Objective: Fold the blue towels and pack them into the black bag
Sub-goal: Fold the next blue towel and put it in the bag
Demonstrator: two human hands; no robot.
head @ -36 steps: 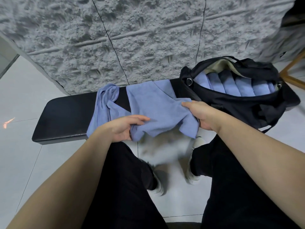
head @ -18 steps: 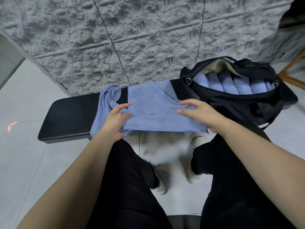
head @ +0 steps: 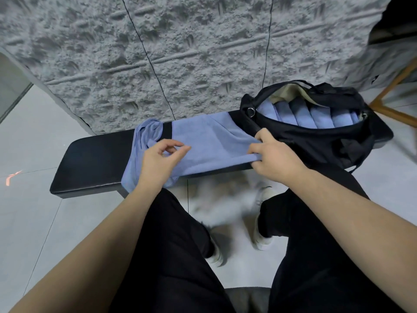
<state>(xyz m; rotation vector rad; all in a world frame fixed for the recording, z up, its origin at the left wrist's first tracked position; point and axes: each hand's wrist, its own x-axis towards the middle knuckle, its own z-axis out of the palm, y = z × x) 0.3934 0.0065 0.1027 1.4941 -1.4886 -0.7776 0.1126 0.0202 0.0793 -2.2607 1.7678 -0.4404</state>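
A long black padded bench [head: 94, 159] runs across the tiled floor below a rough grey wall [head: 180, 53]. At its right end sits the black bag [head: 316, 145], mouth open, with a row of folded blue towels [head: 320, 114] standing side by side inside. A flat blue towel [head: 209, 143] lies over the bench middle, just left of the bag; a crumpled blue towel [head: 144, 143] hangs beside it over the near edge. The right hand [head: 275, 161] pinches the flat towel's right end, fingers and thumb curled round the fold. The left hand [head: 158, 163] hovers at the towel's left part, fingers loosely bent; it seems to hold nothing, though contact is unclear.
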